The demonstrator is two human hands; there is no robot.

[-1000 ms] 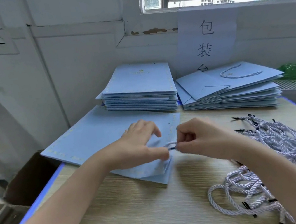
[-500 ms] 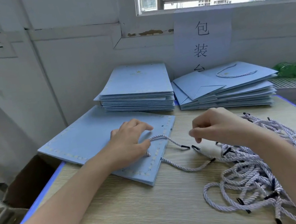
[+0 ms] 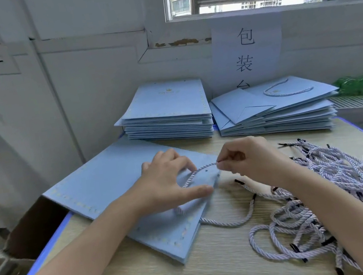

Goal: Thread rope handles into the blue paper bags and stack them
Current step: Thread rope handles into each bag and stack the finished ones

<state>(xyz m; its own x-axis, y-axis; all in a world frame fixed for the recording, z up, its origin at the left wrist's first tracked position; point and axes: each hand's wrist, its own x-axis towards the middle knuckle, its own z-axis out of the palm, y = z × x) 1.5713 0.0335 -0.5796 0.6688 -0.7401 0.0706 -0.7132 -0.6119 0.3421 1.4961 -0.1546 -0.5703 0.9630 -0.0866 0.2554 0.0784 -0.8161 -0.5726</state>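
Two hands work one flat blue paper bag [image 3: 111,184] lying at the left edge of the tabletop [image 3: 231,260], its left corner hanging just over that edge. The left hand [image 3: 171,181] rests on the bag near its open end, fingers spread and mostly straight, pressing the paper flat; the right hand [image 3: 248,160] pinches the dark tip of a white twisted rope [image 3: 201,170] between thumb and fingertips, just above a punched hole [image 3: 206,170]. That rope arcs from under the left hand's fingers to the pinch, and a second length trails out from the bag's near side. Paper like this is light and stiff enough to slide but likely creases if bent, so pressing it flat beside the hole seems wise. The rope is soft and limp; only its hard tip gives a firm hold for aiming. A tangled heap of loose ropes [image 3: 328,197] crowds the right edge and may snag. Toward the back edge sit a stack of unthreaded bags [image 3: 167,113] and, beside it, a stack of finished bags [image 3: 278,110], leaving open wood mainly along the front edge.
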